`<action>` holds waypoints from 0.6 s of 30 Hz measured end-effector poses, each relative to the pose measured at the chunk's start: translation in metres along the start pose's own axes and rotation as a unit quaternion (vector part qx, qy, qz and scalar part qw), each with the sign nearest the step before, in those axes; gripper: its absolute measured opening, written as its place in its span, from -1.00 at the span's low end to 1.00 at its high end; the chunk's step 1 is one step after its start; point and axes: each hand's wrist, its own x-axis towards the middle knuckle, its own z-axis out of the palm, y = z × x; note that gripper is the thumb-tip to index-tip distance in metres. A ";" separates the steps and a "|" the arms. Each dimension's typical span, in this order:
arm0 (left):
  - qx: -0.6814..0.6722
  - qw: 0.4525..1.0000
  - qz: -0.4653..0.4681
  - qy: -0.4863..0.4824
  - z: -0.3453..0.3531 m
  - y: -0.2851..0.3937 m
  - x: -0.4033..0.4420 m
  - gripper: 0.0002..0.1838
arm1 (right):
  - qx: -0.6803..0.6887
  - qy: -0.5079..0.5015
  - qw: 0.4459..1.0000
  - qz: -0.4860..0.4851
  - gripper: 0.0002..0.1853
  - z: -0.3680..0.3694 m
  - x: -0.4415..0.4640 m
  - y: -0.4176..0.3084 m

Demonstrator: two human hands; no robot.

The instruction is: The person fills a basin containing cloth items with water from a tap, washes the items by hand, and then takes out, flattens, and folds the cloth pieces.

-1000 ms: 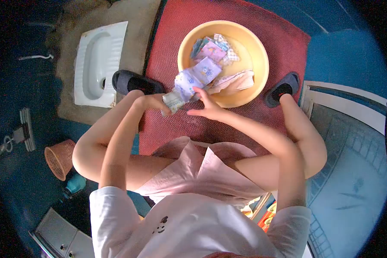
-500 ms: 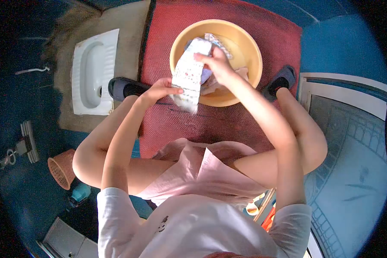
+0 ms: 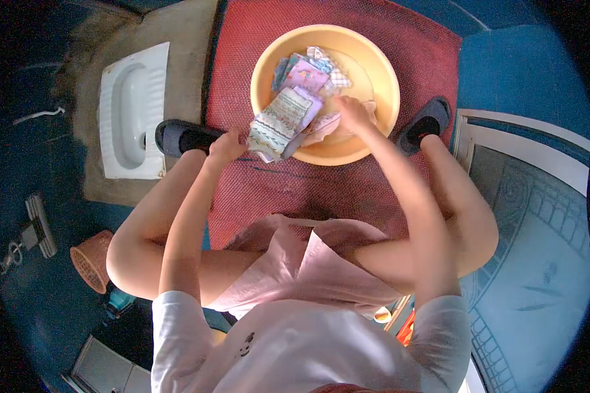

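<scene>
A yellow basin point(image 3: 385, 118) holds water and several cloths. A folded patterned cloth point(image 3: 280, 124) lies over its near left rim, partly on top of a purple cloth point(image 3: 313, 105). Just left of the patterned cloth is my left hand point(image 3: 228, 147), its fingers curled and too small to make out what they hold. My right hand point(image 3: 354, 115) is over the basin, above a pale pink cloth point(image 3: 321, 128), fingers bent and blurred. A pink-purple cloth point(image 3: 306, 77) and a checked cloth point(image 3: 339, 78) lie farther back in the basin.
The basin stands on a red mat point(image 3: 242, 52). A squat toilet point(image 3: 132, 111) is set in the floor at left. Dark slippers point(image 3: 177, 138) are on my feet either side of the basin. An orange basket point(image 3: 92, 261) stands at lower left, a white-framed door point(image 3: 531, 147) at right.
The patterned cloth has gone from between my hands down onto the basin's rim. My left hand has moved left, off the cloth, and my right hand has moved right and slightly down.
</scene>
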 end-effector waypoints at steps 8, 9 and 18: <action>0.042 0.991 -0.087 0.095 -0.026 0.004 -0.003 -0.68 | -0.135 -0.096 0.983 -0.077 -0.72 0.001 0.013 0.006; 0.044 0.989 -0.068 0.122 -0.028 -0.002 -0.001 -0.71 | -0.108 -0.114 0.984 -0.080 -0.77 0.024 0.027 0.026; -0.111 0.977 0.068 0.168 -0.053 0.070 -0.028 -0.67 | -0.092 -0.082 0.964 -0.237 -0.90 -0.099 -0.019 -0.022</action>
